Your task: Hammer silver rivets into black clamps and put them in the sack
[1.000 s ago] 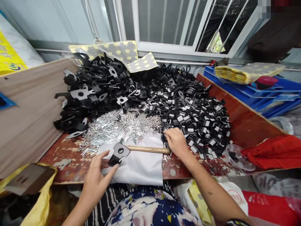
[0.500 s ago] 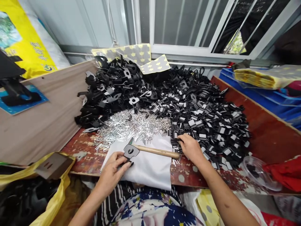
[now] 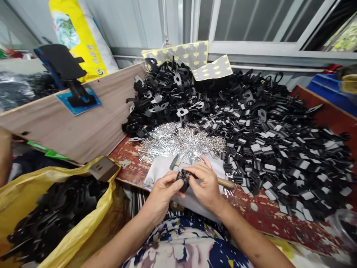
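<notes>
My left hand (image 3: 164,188) and my right hand (image 3: 205,182) meet over the cloth at the table's front edge. Between their fingertips they grip a small black plastic part (image 3: 183,181); both hands are closed on it. Fingers cover much of the part, so how its pieces fit together is unclear. Behind the hands lies a hammer (image 3: 227,183) with a wooden handle, its middle hidden by my right hand. Under it is a pale grey cloth (image 3: 157,169). Just beyond, thin silver metal pins (image 3: 181,143) form a loose heap.
Black plastic pieces (image 3: 164,93) are heaped at the back, and small grey-faced black clips (image 3: 267,149) spread to the right. A wooden board (image 3: 111,108) walls the left side, with a black phone holder (image 3: 63,67) beyond. A yellow bag (image 3: 83,171) of black parts stands lower left.
My right hand has come from the clip pile to my left hand. The part that my left hand held by the hammer head is now gripped between both. The view has swung left.
</notes>
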The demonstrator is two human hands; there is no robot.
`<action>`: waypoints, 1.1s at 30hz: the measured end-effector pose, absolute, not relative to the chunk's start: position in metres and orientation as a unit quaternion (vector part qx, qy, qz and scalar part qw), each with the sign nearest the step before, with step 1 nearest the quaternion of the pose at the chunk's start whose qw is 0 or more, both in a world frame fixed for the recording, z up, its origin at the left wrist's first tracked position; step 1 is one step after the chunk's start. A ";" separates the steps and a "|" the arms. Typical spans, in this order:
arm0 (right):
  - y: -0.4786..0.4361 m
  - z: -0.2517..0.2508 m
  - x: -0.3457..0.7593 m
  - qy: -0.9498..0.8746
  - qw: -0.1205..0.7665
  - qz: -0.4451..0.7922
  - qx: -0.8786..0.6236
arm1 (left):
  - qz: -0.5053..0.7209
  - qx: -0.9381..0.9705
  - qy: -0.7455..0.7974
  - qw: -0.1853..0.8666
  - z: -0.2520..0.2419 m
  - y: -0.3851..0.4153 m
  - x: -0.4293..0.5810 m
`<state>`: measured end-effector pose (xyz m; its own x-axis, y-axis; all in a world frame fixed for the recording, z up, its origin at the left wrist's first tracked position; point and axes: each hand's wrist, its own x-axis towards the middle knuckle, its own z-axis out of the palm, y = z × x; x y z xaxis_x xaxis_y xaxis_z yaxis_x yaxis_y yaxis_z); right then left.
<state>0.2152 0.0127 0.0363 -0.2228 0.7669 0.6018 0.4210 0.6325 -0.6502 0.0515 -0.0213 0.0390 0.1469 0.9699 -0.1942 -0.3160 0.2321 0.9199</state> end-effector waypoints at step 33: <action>0.124 0.007 0.324 -0.802 0.188 0.002 -0.567 | 0.456 0.374 0.505 0.630 -0.013 -0.033 0.005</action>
<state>0.3244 0.1245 0.0074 -0.2859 0.9102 0.2998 0.9086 0.3569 -0.2170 0.0045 -0.0329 -0.0128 0.0740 0.9526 -0.2950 -0.1958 0.3039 0.9323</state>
